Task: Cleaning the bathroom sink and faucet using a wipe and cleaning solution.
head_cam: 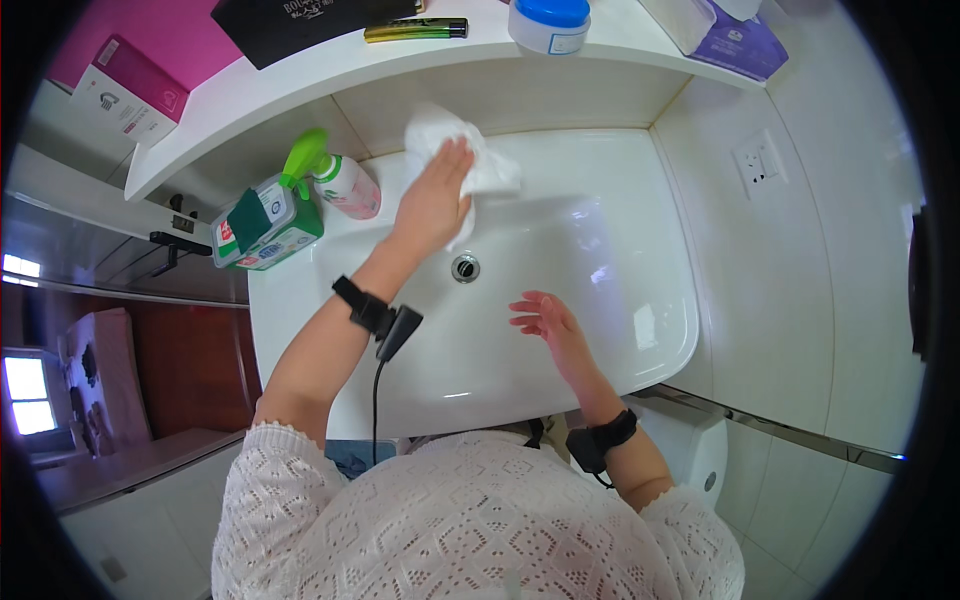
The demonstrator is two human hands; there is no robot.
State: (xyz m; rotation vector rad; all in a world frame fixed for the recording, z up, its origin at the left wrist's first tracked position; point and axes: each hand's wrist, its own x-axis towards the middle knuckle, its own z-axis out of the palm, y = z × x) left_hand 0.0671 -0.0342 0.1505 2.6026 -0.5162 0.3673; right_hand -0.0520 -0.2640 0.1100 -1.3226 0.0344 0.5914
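My left hand [435,199] presses flat on a crumpled white cloth [491,165] at the back left of a white washbasin [630,172]. The cloth drapes from the back ledge down into the bowl, and part of it is hidden under the palm. Over the front right of the bowl hovers my right hand [546,319], its fingers slightly spread and holding nothing. Between the hands, in the bowl's floor, is a metal drain [466,267]. Black straps with small devices sit on both wrists.
A spray bottle [352,187] and a green and white plastic box [277,232] stand at the basin's left. A white shelf [480,60] above holds a blue-lidded jar [551,30], a tissue pack [739,45] and boxes. A wall socket [759,165] is at right.
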